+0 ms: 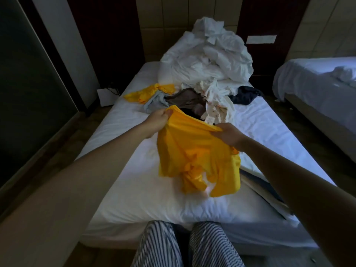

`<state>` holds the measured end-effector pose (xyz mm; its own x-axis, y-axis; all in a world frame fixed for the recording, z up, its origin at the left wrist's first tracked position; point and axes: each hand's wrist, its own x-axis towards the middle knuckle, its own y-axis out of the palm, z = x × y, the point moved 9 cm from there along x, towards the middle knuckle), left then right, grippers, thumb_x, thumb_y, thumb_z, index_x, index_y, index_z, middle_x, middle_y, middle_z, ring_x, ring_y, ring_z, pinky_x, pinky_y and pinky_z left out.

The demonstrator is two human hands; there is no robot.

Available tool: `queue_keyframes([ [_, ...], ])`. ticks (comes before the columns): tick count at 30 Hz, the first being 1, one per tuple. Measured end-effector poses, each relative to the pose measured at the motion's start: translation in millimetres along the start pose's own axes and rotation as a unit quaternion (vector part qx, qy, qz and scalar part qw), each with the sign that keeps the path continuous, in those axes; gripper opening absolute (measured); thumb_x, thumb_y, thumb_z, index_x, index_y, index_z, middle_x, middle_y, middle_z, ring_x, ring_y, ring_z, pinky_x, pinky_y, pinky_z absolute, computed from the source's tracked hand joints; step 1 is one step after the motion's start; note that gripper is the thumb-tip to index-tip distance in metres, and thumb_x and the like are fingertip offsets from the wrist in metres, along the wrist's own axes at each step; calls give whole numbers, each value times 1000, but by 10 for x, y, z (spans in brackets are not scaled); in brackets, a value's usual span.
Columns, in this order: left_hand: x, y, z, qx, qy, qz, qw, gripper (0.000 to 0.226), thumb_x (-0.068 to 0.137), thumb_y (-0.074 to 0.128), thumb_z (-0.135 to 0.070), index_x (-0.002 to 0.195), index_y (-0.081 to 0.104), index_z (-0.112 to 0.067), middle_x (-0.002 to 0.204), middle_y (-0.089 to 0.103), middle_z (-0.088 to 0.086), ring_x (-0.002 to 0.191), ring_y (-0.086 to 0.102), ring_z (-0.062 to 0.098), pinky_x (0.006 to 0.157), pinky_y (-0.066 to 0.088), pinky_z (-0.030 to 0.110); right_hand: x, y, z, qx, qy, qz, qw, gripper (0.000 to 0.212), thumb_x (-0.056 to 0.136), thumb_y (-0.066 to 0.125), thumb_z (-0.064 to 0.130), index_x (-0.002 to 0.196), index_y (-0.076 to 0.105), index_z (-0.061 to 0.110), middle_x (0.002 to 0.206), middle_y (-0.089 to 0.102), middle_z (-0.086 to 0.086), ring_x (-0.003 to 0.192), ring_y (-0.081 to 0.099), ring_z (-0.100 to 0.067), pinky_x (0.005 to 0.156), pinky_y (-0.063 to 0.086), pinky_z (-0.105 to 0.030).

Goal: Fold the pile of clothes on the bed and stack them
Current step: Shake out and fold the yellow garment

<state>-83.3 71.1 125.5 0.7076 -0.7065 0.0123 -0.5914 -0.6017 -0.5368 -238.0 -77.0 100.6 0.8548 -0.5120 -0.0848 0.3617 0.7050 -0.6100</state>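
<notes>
2 hands (157, 120) (228, 134) pinch crumpled yellow shirt (196, 155).

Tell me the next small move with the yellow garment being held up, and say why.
Probably lower the yellow garment and spread it flat on the bed. The left hand and right hand each pinch its top edge, and its lower end hangs bunched and twisted, so it likely needs smoothing before any fold.
</notes>
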Motion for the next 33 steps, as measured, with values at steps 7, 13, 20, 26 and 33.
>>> queue_keyframes([
  [7, -144, -309, 75, 91, 59, -24, 994, 34, 102, 39, -26, 69, 44, -20, 64, 38, 0, 60, 40, 10, 59, 28, 27, -75, 162, -52, -195, -40, 72, 977, 19, 88, 64, 22, 99, 64, 6, 88, 53, -2, 85, 50, -16, 63, 36, -26],
  [13, -123, -626, 295, 121, 28, -73, 990, 32, 102, 36, -33, 84, 52, -12, 73, 46, 13, 68, 46, 21, 66, 32, 33, -88, -30, -250, -141, 16, 72, 987, 24, 84, 67, 19, 104, 62, 7, 100, 58, -9, 96, 57, -24, 76, 44, -33],
  [20, -299, -562, 581, 170, -10, 68, 983, 35, 93, 53, -42, 71, 45, -16, 63, 38, 1, 57, 38, 13, 57, 31, 24, -161, -179, -244, 140, 51, 34, 988, 31, 91, 58, 28, 114, 59, 8, 91, 65, -7, 71, 67, -10, 59, 54, -24],
  [26, -272, -636, 763, 295, -40, 126, 946, 17, 94, 54, -17, 80, 55, -8, 81, 51, 16, 71, 45, 21, 64, 34, 28, -52, -398, -109, 48, 21, -41, 998, 35, 94, 54, 27, 115, 59, 0, 104, 62, -23, 79, 61, -29, 73, 51, -40],
  [33, 118, -1251, 85, 132, -12, -59, 989, 17, 100, 43, -12, 104, 59, -15, 105, 58, 15, 103, 53, 32, 82, 41, 32, 358, -916, 573, 21, -68, -136, 988, 31, 97, 48, 26, 101, 61, -3, 94, 58, -32, 82, 55, -36, 70, 36, -33],
])
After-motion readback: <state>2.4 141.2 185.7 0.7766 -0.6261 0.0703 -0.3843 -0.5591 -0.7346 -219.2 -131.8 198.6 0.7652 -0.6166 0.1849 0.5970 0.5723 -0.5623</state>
